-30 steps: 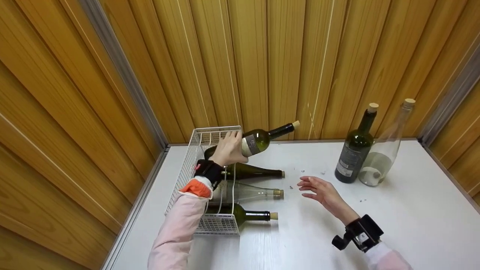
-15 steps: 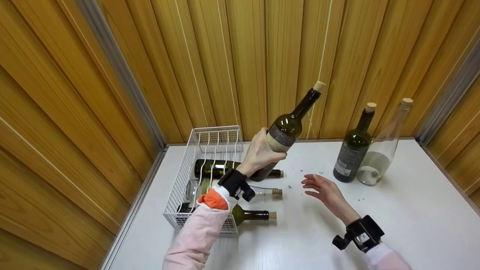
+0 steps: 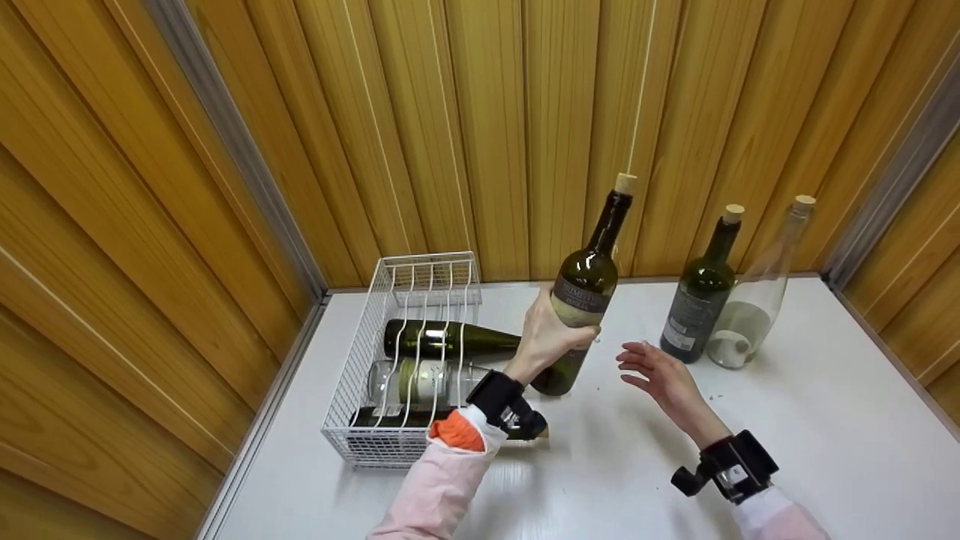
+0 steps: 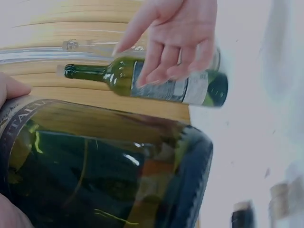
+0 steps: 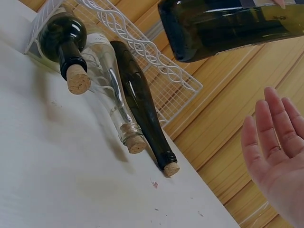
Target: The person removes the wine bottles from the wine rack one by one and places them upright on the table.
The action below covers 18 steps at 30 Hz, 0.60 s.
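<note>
My left hand (image 3: pixel 546 337) grips a dark green wine bottle (image 3: pixel 589 274) around its labelled body. That corked bottle leans slightly, neck up, and its base (image 5: pixel 190 33) hangs above the table in the right wrist view. To the right, my right hand (image 3: pixel 664 379) is held in the air with fingers loosely extended, holding nothing. A white wire rack (image 3: pixel 386 448) at left has a dark green bottle (image 3: pixel 435 341), a clear bottle (image 3: pixel 424 384) and another dark bottle (image 3: pixel 379 417) lying in it, corks pointing right. My left arm partly hides the lower two.
Two corked bottles stand upright at the right back, a green one (image 3: pixel 694 307) and a clear one (image 3: pixel 754 307), close together. Wood-patterned walls (image 3: pixel 495 150) enclose the white table (image 3: pixel 615 480) at the back and sides. Small crumbs lie on the tabletop.
My left hand has lifted the wine bottle out of the rack's far end, carried it right and turned it from nearly lying to nearly upright. My right hand has shifted slightly right.
</note>
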Each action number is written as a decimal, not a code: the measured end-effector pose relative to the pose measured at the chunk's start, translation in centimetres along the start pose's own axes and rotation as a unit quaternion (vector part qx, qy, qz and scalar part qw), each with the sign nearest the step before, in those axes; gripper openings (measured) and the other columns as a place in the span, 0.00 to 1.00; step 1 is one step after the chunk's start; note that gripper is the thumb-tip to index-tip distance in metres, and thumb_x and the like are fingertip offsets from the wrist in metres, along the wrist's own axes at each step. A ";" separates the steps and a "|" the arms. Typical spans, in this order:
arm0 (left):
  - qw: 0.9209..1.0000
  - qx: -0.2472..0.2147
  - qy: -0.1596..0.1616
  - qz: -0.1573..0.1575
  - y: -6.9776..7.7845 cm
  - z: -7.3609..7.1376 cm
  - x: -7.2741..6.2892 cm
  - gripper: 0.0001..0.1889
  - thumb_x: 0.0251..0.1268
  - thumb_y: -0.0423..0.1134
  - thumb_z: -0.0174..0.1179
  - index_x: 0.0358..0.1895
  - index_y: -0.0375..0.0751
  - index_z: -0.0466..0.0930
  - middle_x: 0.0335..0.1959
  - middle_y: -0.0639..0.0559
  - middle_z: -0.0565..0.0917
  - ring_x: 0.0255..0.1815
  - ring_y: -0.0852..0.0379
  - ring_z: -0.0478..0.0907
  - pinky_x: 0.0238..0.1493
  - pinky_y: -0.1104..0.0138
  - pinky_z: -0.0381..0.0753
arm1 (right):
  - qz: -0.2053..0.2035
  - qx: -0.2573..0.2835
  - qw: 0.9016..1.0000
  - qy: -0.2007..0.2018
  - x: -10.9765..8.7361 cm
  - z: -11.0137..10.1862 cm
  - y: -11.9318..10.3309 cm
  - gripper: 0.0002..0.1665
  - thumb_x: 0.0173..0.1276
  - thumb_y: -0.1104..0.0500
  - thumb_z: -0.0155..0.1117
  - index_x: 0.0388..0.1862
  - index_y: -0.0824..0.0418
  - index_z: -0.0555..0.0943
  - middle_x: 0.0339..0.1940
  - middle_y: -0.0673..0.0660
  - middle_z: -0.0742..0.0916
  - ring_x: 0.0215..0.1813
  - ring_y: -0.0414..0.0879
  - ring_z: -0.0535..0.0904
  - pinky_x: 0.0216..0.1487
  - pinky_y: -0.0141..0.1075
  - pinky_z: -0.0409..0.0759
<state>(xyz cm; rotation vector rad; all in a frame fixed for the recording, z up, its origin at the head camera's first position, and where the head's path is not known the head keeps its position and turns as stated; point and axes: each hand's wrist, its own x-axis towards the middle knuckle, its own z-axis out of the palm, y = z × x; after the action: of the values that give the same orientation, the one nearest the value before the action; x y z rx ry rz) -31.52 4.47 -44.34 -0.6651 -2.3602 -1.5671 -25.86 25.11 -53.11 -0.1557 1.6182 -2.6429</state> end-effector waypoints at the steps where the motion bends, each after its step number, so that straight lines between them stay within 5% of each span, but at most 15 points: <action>1: 1.000 -0.003 0.005 -0.004 -0.2 0.3 -0.2 0.32 0.30 0.40 0.71 0.46 0.41 0.66 0.29 0.58 0.74 0.28 0.61 0.73 0.30 0.67 0.72 | -0.001 0.000 1.000 0.002 0.0 -0.1 -0.1 0.22 0.72 0.57 0.45 0.54 0.76 0.68 0.43 0.64 0.79 0.48 0.53 0.75 0.49 0.45 0.71; 18: 0.987 -0.078 0.084 -0.114 -2.5 3.6 -4.3 0.29 0.31 0.45 0.71 0.41 0.44 0.68 0.26 0.58 0.75 0.27 0.61 0.73 0.30 0.64 0.72 | -0.044 0.018 0.999 -0.021 -0.1 -0.8 -0.6 0.20 0.74 0.59 0.40 0.52 0.73 0.71 0.42 0.63 0.80 0.48 0.53 0.75 0.49 0.46 0.71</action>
<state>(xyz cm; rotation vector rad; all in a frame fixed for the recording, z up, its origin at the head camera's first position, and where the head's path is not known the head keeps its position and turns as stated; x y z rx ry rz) -28.77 5.94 -49.67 -0.2837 -2.2698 -1.8381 -25.88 26.12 -52.99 -0.2853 1.5856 -2.7131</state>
